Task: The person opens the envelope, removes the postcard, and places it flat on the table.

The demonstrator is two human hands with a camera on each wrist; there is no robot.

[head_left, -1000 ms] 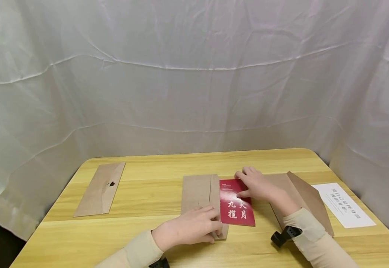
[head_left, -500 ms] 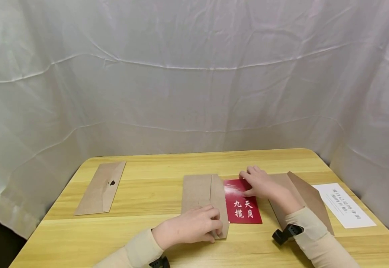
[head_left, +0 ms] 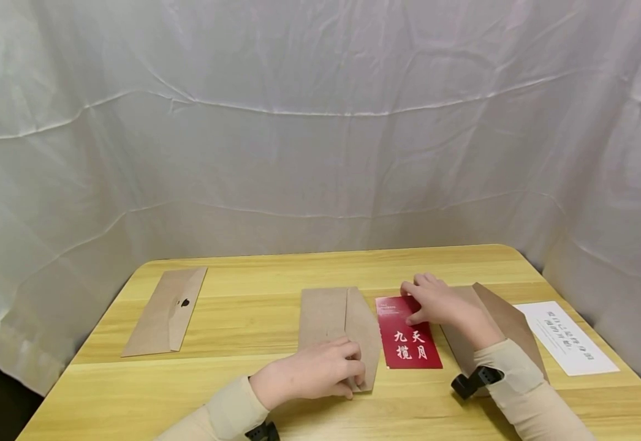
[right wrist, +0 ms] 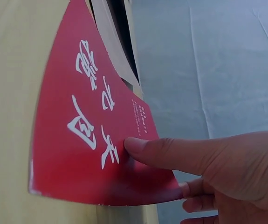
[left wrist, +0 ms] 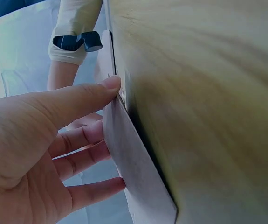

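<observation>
On the table's middle lies a brown paper envelope (head_left: 323, 312), its pointed flap spread to the right. My left hand (head_left: 326, 370) holds it at the near end; in the left wrist view the thumb sits at the envelope's edge and other fingers touch its face. Just right of the flap is a red card (head_left: 409, 334) with large white characters. My right hand (head_left: 444, 303) pinches its far right part. The right wrist view shows the thumb (right wrist: 138, 147) on the card's printed face, the other fingers at its edge, and the card bowed.
Under the right forearm, a second brown envelope (head_left: 510, 312) lies with its flap unfolded. A white card (head_left: 568, 337) with grey characters lies at the far right. A closed brown envelope (head_left: 157, 318) with a dark mark is at the left. Grey curtain (head_left: 320, 159) surrounds the table's back.
The red card has slid right in my right hand, out from the envelope's mouth, and the flap has come into full view. My left hand has stayed on the envelope.
</observation>
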